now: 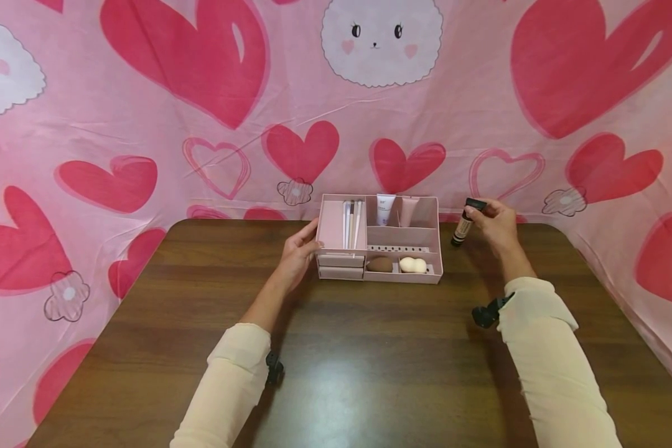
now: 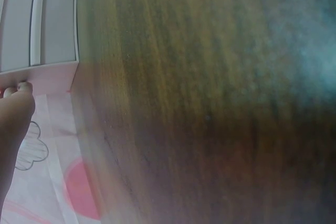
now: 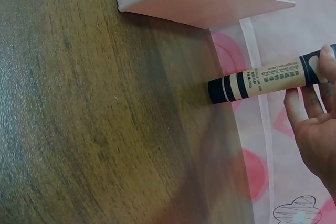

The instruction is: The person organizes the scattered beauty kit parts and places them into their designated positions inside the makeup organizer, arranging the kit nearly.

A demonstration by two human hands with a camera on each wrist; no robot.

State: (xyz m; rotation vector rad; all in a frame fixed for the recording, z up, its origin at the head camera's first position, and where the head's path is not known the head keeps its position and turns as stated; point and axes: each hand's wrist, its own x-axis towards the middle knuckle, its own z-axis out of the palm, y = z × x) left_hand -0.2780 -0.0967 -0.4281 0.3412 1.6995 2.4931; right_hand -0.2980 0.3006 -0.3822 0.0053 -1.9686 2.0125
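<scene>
My right hand (image 1: 495, 227) pinches a beige foundation tube (image 1: 462, 228) by its black upper end. The tube leans over the far right part of the table; its lettering and striped black lower end show in the right wrist view. Just left of it stands a pink makeup organizer (image 1: 403, 238). My left hand (image 1: 298, 254) rests against the organizer's left wall, thumb toward the front. Brushes (image 1: 351, 224) lie in the organizer's left top section. A white tube (image 1: 384, 210) and a pink tube (image 1: 407, 212) stand in its back compartments.
A brown sponge (image 1: 379, 265) and a cream sponge (image 1: 413, 266) sit in the organizer's front compartments, beside two small drawers (image 1: 340, 266). Behind the wooden table (image 1: 336, 367) hangs a pink cloth with hearts (image 1: 302, 149), close to the table's back edge.
</scene>
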